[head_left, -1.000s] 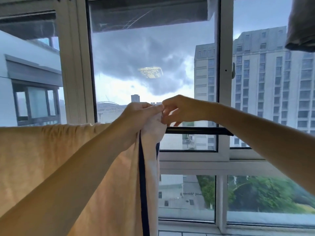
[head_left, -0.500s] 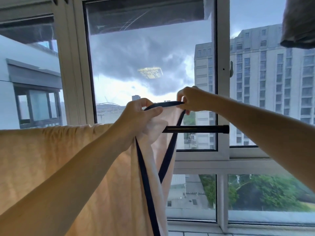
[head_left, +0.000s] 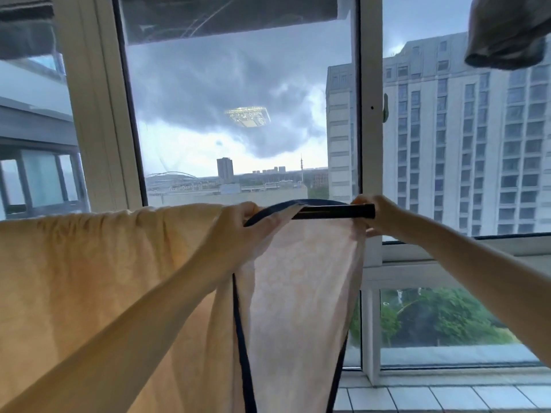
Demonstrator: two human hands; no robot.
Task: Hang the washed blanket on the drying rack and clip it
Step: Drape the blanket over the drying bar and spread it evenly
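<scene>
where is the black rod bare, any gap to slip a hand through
Only the short stretch of thin black rod between the left hand and right hand shows uncovered, navy trim arcing just behind. Leftward the pale yellow blanket drapes it fully.

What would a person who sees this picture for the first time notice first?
The pale yellow blanket with dark blue edging fills the lower left, draped over the black metal rod at centre. The left hand and the right hand grip its edge, one at each side of the rod's bare end. Behind, dark storm clouds fill the big white-framed window.
</scene>
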